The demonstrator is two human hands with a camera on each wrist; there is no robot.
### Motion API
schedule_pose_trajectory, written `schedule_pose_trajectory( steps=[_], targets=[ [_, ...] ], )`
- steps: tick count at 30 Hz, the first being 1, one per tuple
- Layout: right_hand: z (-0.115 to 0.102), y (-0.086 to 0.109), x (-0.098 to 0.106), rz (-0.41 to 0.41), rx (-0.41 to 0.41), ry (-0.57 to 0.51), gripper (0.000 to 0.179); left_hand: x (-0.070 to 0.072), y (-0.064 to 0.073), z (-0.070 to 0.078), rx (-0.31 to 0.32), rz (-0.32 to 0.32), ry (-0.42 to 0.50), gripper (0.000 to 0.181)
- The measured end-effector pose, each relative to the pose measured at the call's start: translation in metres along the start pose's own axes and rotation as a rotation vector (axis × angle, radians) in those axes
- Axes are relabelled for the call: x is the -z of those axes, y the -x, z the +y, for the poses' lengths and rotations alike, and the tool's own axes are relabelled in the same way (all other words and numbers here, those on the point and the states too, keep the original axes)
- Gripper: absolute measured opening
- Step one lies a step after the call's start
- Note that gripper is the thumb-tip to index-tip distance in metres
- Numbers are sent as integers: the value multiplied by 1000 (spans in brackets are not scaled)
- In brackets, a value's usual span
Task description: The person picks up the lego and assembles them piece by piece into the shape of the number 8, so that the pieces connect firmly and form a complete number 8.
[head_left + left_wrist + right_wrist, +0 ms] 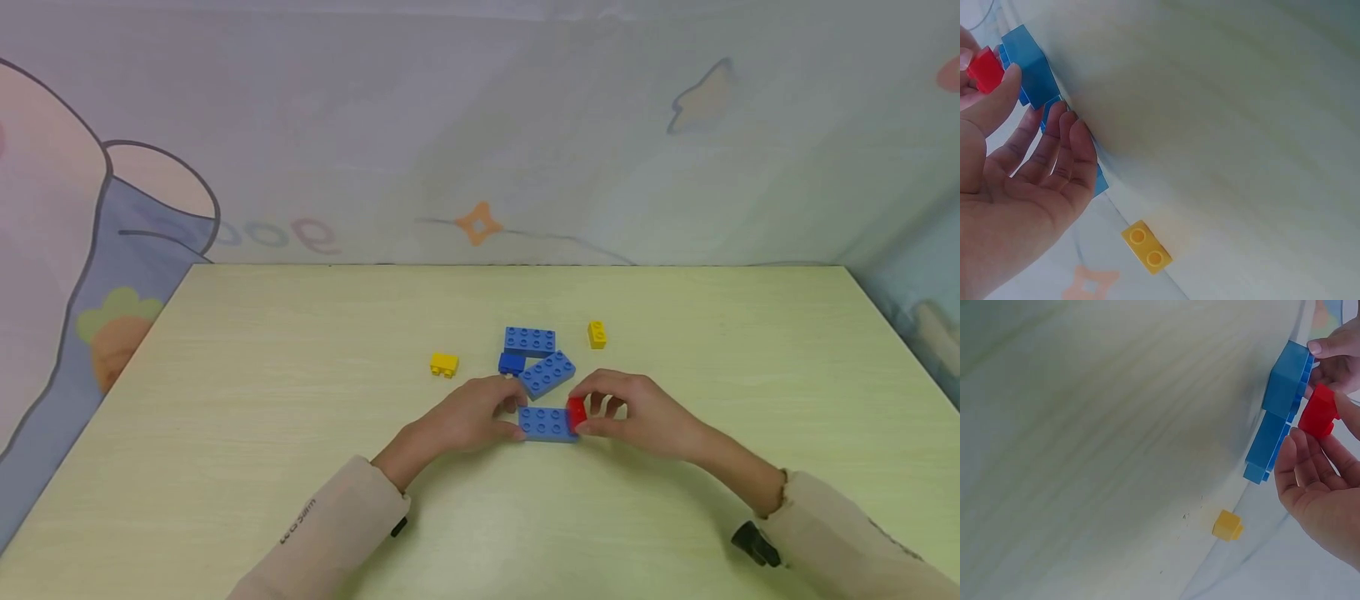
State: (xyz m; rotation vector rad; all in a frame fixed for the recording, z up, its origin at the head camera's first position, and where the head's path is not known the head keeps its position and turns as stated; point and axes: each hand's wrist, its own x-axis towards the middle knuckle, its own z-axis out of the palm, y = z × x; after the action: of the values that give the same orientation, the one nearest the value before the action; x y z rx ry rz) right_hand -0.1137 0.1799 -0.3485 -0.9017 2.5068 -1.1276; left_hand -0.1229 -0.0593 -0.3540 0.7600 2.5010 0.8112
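A long light-blue building brick [546,424] lies studs up on the table in front of the person. The left hand [478,414] holds its left end between thumb and fingers. Over the brick's right end, the right hand [643,415] pinches a small red brick [576,414] between thumb and fingertips. In the right wrist view the red brick [1319,411] shows just above the studs of the blue brick [1287,380], with a narrow gap at one side.
Just behind the hands lie two more long light-blue bricks [550,374] [529,340] and a small dark-blue brick [512,363], close together. One yellow brick [444,364] lies on its side to the left. Another yellow brick [597,334] stands at the back right. A printed cloth [480,142] hangs behind the table [225,400].
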Motion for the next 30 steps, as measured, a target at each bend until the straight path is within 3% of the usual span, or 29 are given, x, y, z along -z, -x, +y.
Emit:
schedule_pose_trajectory(
  steps=[23,30],
  targets=[
    [3,0,-7,13,35,32,30,0,-1,0,1,-3,7,31],
    [4,-2,-7,7,4,43,31,0,0,0,6,-2,0,31]
  ],
)
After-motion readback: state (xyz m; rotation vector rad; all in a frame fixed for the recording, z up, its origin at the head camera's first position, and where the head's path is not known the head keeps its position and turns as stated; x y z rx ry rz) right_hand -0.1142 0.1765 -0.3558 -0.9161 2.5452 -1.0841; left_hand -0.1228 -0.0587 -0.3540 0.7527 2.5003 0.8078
